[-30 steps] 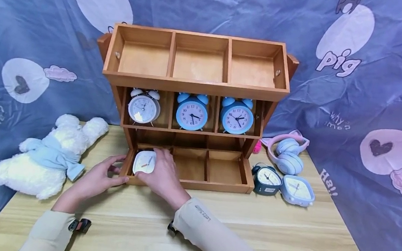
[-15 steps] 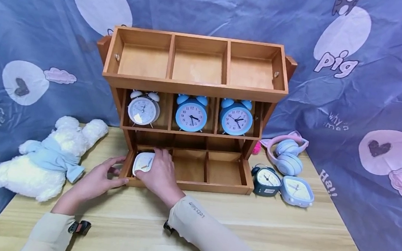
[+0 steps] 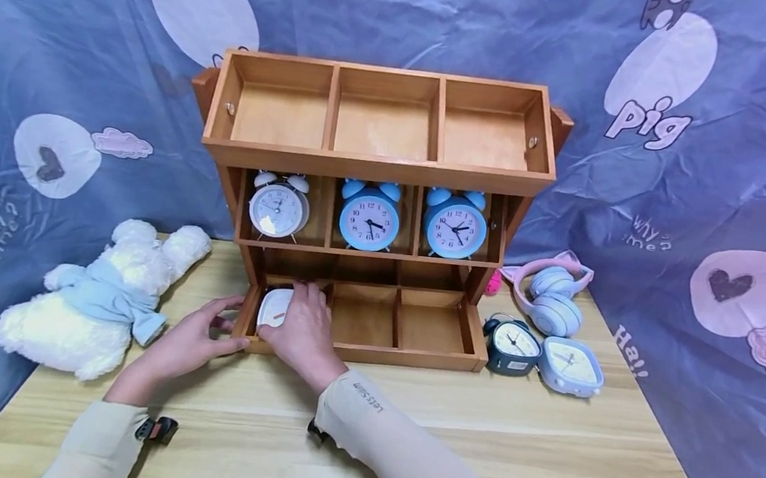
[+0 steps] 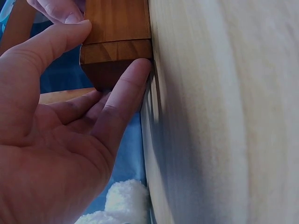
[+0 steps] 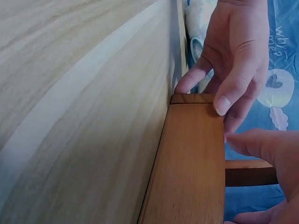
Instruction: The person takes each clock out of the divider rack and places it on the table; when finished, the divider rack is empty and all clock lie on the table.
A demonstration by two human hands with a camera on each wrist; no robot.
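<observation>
One corner of the wooden rack (image 3: pixel 377 170), bottom left, is gripped by the fingers of your left hand (image 3: pixel 196 337). Its lowest left compartment holds the white clock (image 3: pixel 274 304), pinched by the fingers of your right hand (image 3: pixel 305 330). It's probably light, rigid and slippery; take it by its rim.

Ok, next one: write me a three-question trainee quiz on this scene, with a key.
1. How many twin-bell alarm clocks stand in the middle tier?
2. True or false: the left hand is gripping the plush toy.
3. Which compartment of the bottom tier holds the white rounded-square clock in the right hand's grasp: (a) left, (b) middle, (c) right?

Key
1. Three: one white, two blue.
2. False; it holds the lower left corner of the wooden rack.
3. a
</observation>
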